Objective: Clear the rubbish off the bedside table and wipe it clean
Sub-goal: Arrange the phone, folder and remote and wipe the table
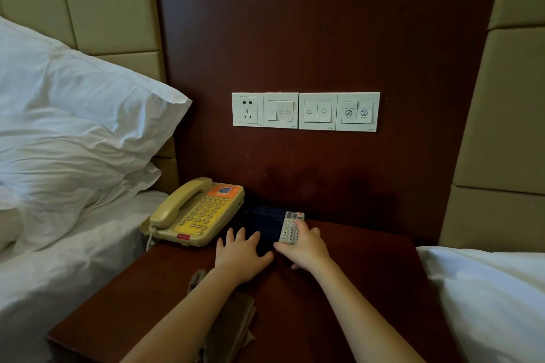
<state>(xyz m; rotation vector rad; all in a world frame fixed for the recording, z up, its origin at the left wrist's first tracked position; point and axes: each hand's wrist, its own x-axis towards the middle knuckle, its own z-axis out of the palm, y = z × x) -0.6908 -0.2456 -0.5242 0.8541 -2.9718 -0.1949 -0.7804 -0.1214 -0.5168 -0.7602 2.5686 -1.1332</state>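
Observation:
A dark red wooden bedside table [368, 289] fills the lower middle of the view. At its back stands a dark box-like tray [264, 222]. My left hand [240, 255] lies flat with fingers spread on the tray's front edge. My right hand [305, 247] grips a white remote control [291, 227] over the tray's right side. A brownish cloth [233, 324] lies crumpled on the table under my left forearm, partly hidden by it.
A beige telephone [194, 212] with an orange sticker stands at the table's back left. White pillows [73, 132] and a bed lie to the left, another white bed [495, 303] to the right. A socket and switch panel [305, 111] sits on the wooden wall.

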